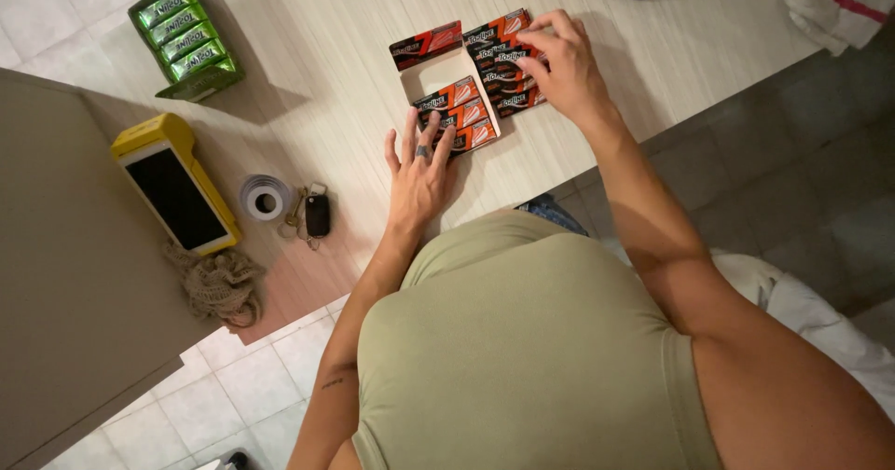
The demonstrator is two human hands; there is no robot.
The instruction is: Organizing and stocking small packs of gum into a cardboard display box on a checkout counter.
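**Insp. A:** Posn of the work item?

**Insp. B:** Open display box (421,76) on the wood-grain table (326,50), just ahead of the person. Box's long axis runs away from the body, slightly skewed. Three orange-black gum packs (459,114) lie crosswise in its near end; far end is bare.

**A:** Hands?

**B:** Left hand (419,173) flat, fingers spread wide, gripping nothing; fingertips touch the nearest pack at the box's near end. Right hand (559,64) curled, fingers bent down on a loose stack of packs (503,60) touching the box's right side. Can't tell if it has one pinched or only rests on top.

**A:** Which is nearer the bare end?

**B:** Right hand, by judgement. Gap lies just to its left; stack and gap are side by side.

**A:** Other items?

**B:** Green gum box (185,39) far left, yellow handset (174,186), tape roll (265,197), keys (315,214). All well apart.
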